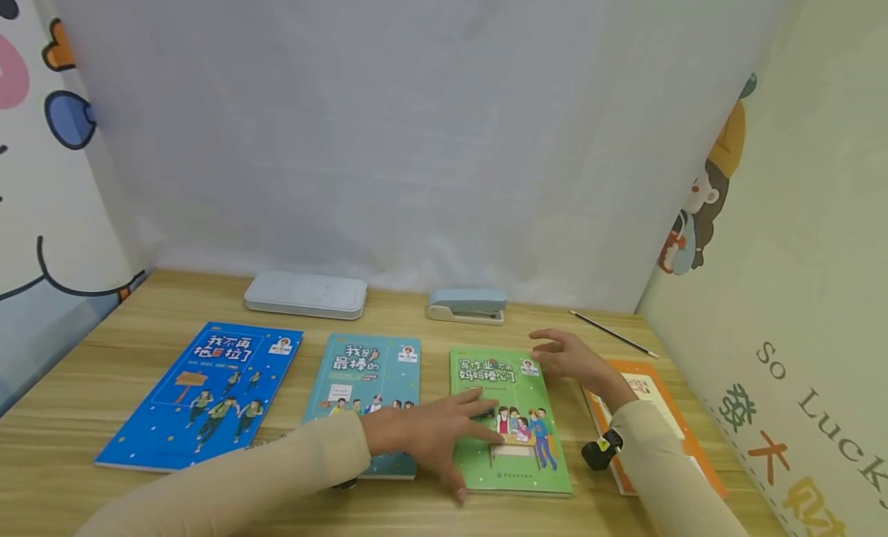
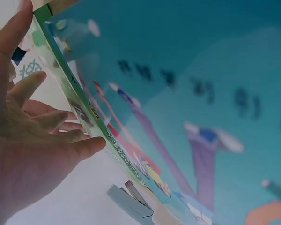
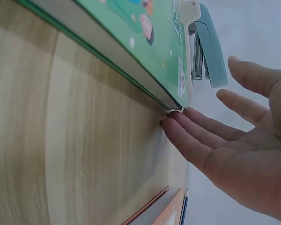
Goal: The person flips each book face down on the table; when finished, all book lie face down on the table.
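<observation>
A green book (image 1: 523, 471) with cartoon children on its cover lies face up on the wooden table. My left hand (image 1: 440, 433) spreads its fingers over the book's left edge, the palm side facing the cover. In the left wrist view, the fingertips come close to the green spine (image 2: 79, 101). At the book's upper right corner, my right hand (image 1: 572, 360) has its fingers extended, the tips right at the edge in the right wrist view. To the left, a teal book (image 1: 378, 371) lies partly beneath my left forearm in the head view.
A blue book (image 1: 173, 414) lies at the far left, and an orange book (image 1: 669, 402) is partly hidden by my right sleeve. Along the back sit a pale blue case (image 1: 305, 294), a stapler (image 1: 466, 304) and a thin dark pencil (image 1: 613, 333). A white cloth (image 1: 388, 136) hangs behind.
</observation>
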`<state>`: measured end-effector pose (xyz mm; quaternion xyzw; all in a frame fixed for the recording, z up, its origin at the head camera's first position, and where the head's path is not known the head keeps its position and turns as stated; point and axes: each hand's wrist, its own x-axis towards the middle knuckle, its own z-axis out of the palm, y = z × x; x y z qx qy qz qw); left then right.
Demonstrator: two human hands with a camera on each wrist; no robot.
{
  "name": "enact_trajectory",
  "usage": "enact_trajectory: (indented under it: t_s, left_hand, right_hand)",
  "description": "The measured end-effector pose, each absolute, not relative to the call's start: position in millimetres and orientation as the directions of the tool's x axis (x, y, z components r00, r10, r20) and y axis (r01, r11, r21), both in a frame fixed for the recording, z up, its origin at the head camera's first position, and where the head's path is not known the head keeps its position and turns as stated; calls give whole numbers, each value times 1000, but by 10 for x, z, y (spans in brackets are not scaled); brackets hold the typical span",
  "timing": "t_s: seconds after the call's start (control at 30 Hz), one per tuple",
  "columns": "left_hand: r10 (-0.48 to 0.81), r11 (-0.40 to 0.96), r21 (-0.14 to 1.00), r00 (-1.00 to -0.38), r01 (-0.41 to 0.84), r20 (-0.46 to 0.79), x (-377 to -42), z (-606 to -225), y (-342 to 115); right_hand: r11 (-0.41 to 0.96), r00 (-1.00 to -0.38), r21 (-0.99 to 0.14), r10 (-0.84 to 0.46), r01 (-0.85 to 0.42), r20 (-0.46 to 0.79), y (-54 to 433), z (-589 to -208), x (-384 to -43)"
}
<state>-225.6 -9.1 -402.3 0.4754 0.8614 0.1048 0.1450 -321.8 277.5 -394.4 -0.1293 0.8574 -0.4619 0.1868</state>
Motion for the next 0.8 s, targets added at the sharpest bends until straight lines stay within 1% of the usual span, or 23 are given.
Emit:
enact_trajectory:
  t_s: [0.2, 0.5, 0.7, 0.8]
  left_hand:
    - [868, 496, 267, -465, 826, -174, -2262, -4046, -110]
    - [870, 491, 234, -462, 839, -172, -2276, -4061, -110]
    - [871, 489, 219, -461, 844, -167, -2279, -4064, -106]
    - [870, 491, 232, -463, 839, -168, -2268, -4057, -108]
  right_hand:
    - [566, -898, -824, -376, -29, -227, 2721, -3941, -3211]
    - [602, -931, -797, -268, 38, -247, 2640, -3941, -3249]
    - [561, -950, -823, -201, 89, -240, 2577, -3935, -3236]
    - [525, -953, -843, -178, 118, -244, 2541, -3945, -3232]
